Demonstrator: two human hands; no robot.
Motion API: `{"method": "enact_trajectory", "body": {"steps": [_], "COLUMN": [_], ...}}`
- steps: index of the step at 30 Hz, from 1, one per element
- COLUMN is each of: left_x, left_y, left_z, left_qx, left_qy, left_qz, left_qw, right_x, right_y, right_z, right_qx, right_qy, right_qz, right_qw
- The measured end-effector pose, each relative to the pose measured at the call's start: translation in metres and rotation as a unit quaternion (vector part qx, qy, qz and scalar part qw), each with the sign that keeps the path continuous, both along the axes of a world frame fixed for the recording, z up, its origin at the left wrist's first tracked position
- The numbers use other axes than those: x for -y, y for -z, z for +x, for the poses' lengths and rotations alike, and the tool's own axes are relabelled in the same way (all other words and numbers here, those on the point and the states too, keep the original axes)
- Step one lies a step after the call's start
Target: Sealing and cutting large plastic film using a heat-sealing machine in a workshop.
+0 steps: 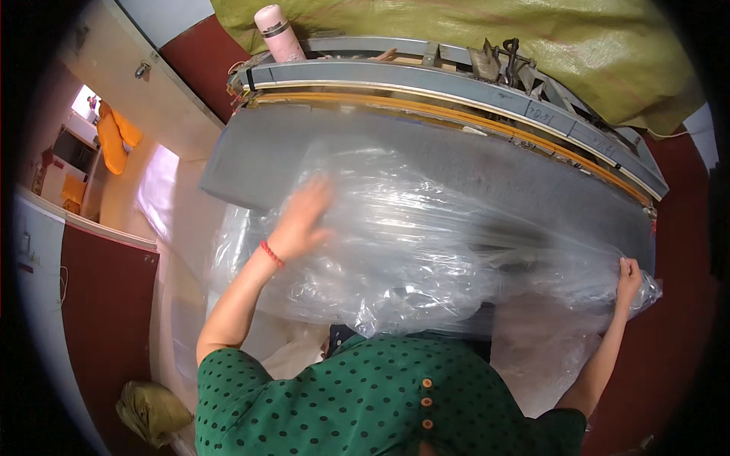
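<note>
- The clear plastic sheet [426, 243] lies crumpled over the grey mattress-like slab [525, 178], covering most of its near side and hanging over its front edge toward the person.
- The left hand [304, 216] is open, fingers spread and blurred, palm down on the plastic near the slab's left end; a red band [271, 254] sits on its wrist.
- The right hand [628, 280] is closed on the plastic, pinching a gathered bunch at the slab's right corner.
- The slab rests against a long grey metal frame [456, 85] with a yellow strip [471, 120] along its near edge.
- A pink flask [278, 33] stands upright at the frame's left end.
- An olive-green tarp [456, 38] lies behind the frame.
- The person's green dotted top [357, 399] fills the lower edge.
- A tied green sack [152, 412] lies on the floor at lower left, well apart from both hands.
</note>
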State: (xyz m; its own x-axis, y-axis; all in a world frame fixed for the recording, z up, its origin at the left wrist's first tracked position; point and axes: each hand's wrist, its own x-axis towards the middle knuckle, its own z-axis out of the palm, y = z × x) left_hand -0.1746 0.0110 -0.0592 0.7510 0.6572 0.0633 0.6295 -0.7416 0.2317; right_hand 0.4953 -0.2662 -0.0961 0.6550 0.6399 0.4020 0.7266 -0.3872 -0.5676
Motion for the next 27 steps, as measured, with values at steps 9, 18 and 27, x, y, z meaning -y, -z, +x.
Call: {"method": "enact_trajectory", "body": {"steps": [9, 18, 27], "left_x": [-0.061, -0.108, -0.106], "left_y": [-0.014, 0.009, -0.003], "left_z": [0.000, 0.025, -0.050], "left_qx": [0.156, -0.064, 0.247], "left_qy": [-0.189, -0.198, -0.259], "left_qz": [0.261, 0.094, -0.002], "left_qw": [0.934, 0.974, 0.934], "right_x": [0.005, 0.002, 0.011], "right_y": [0.005, -0.001, 0.004], "right_z": [0.006, 0.012, 0.033], "right_qx": [0.037, 0.074, 0.068], "right_qy": [0.018, 0.028, 0.078], "right_qz": [0.009, -0.028, -0.043], "right_qw": [0.999, 0.996, 0.994]}}
